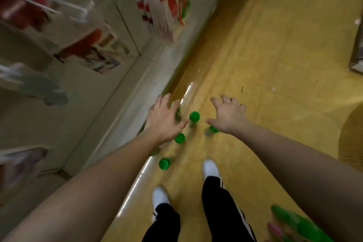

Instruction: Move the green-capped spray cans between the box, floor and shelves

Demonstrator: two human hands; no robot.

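Note:
Several green-capped bottles stand on the yellow floor (275, 65) beside a shelf base (137, 92). My left hand (164, 119) reaches down with fingers spread over one bottle (177, 111) that it partly hides. Between my hands stands another bottle (194, 117). My right hand (228, 114) hovers with fingers spread above a bottle (212, 129). Two more bottles (179, 138) (164, 163) stand nearer my feet. Neither hand holds anything.
A shelf unit on the left carries hanging red and white packages (163, 2), blurred by motion. My white shoes (210, 169) and dark trousers are at the bottom. A woven basket (351, 139) sits at the right edge, a green object (294, 224) at bottom right.

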